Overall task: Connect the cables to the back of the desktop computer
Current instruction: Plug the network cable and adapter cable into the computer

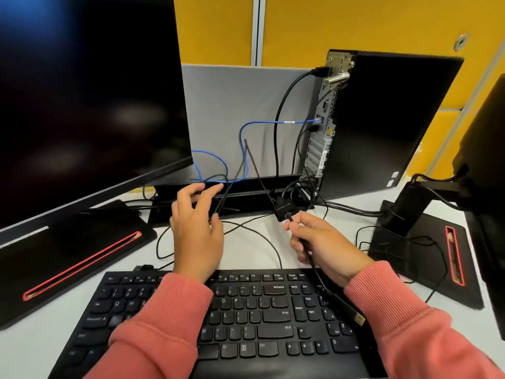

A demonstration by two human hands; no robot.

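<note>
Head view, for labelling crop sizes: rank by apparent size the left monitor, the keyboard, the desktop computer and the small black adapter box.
1. left monitor, though nearness inflates it
2. keyboard, also close to the camera
3. desktop computer, set farther back
4. small black adapter box, clearly smallest

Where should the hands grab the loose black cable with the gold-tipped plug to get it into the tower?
Probably on the plug's black molded body, just behind the gold tip, pinched from its sides. The right hand holds only the thin cord, so the plug dangles over the keyboard. The tip must stay bare for the tower's rear ports.
</note>
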